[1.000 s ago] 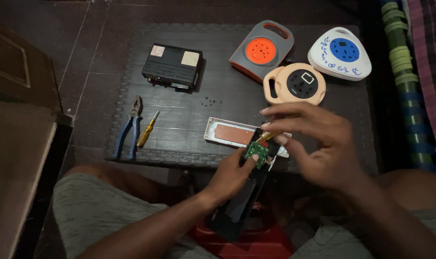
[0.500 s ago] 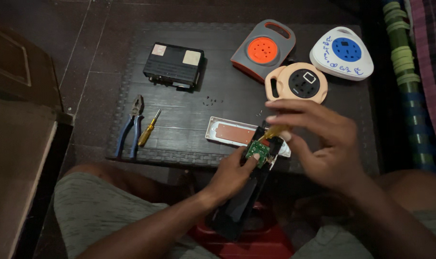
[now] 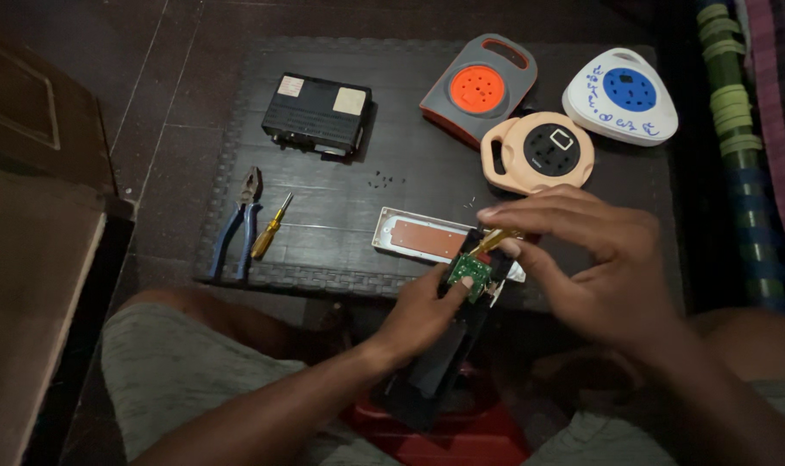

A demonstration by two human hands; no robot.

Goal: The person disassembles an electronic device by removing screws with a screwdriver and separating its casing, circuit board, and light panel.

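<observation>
My left hand [image 3: 427, 309] grips a long black device [image 3: 435, 371], open at its top end, where a small green circuit board [image 3: 470, 274] shows. The thumb rests on that board. My right hand [image 3: 595, 259] hovers over the same end and pinches a thin yellow-handled tool [image 3: 494, 239], its tip down at the board. Just behind the device a white back cover [image 3: 422, 235] with a reddish inner face lies on the dark mat [image 3: 340, 207].
On the mat lie blue-handled pliers [image 3: 237, 226], a small yellow screwdriver [image 3: 271, 228], a black box [image 3: 316, 114], several tiny loose screws [image 3: 384, 180], and three extension reels: grey-orange [image 3: 479, 86], beige [image 3: 539, 152], white-blue [image 3: 621, 95]. A wooden board [image 3: 30, 285] stands left.
My right hand has shifted slightly and brought the yellow tool's tip closer onto the circuit board. The left hand keeps its hold on the device.
</observation>
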